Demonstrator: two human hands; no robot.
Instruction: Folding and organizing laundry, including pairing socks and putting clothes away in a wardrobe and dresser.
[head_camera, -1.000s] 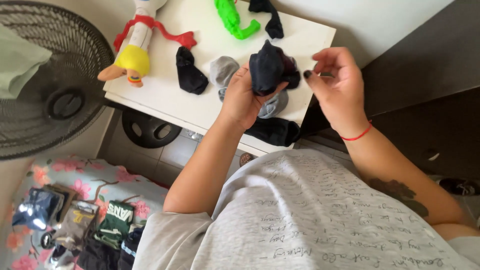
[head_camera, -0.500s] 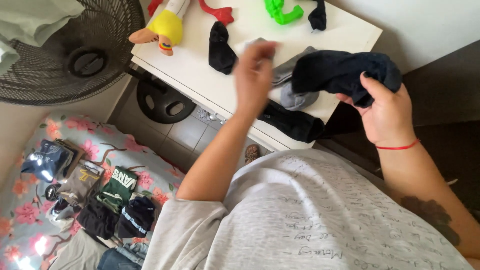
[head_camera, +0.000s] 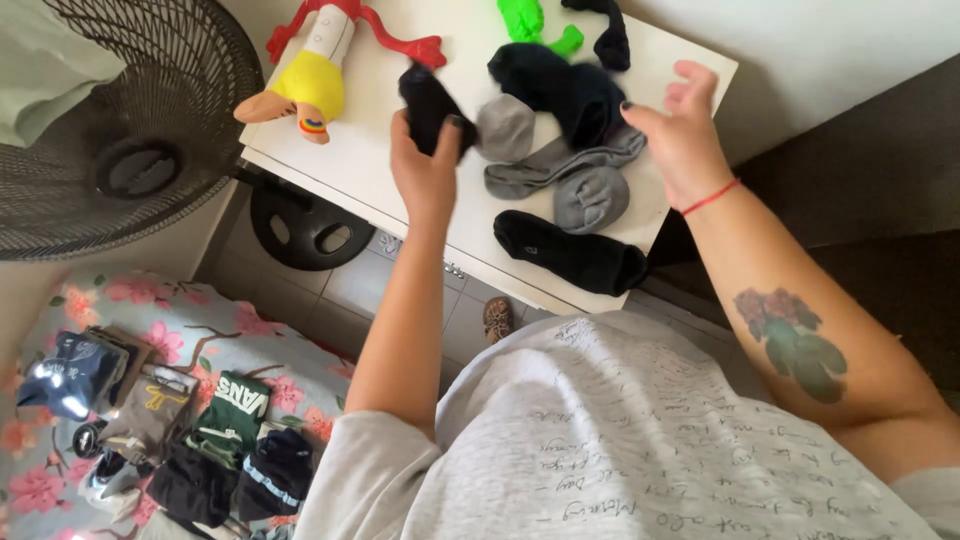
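- Head view: left hand (head_camera: 425, 170) clamped on a black sock (head_camera: 425, 100), thumb and fingers pinching its lower end at the left-centre of the white worktop (head_camera: 350, 170). Sock partly lifted, a bit blurred.
- Right hand (head_camera: 680, 135) fingers apart, resting against the edge of a dark navy sock (head_camera: 565, 90) bunched at the back of the worktop. Not closed on it as far as I can tell.
- Handling judgement: socks are light, limp, no stiffness. They'll droop from any pinch point. Knit fabric gives good friction, slip unlikely. Best hold is probably at the cuff or toe end so the rest hangs straight; nothing fragile.
- Just beside the black sock: grey socks (head_camera: 550, 170), one balled, one laid flat, one rounded end below; they touch the navy one.
- Nearer the front edge: another black sock (head_camera: 570, 255) lying flat, apart from both hands.
- Back of worktop: doll in yellow and red (head_camera: 315, 70), green toy (head_camera: 530, 25), one more dark sock (head_camera: 608, 35) at the far edge.
- Left of worktop: floor fan (head_camera: 130, 130), round black weight plate (head_camera: 305, 225) underneath on the tiles.
- Bottom left: floral bedspread (head_camera: 170, 310) with a row of folded socks (head_camera: 200, 440).
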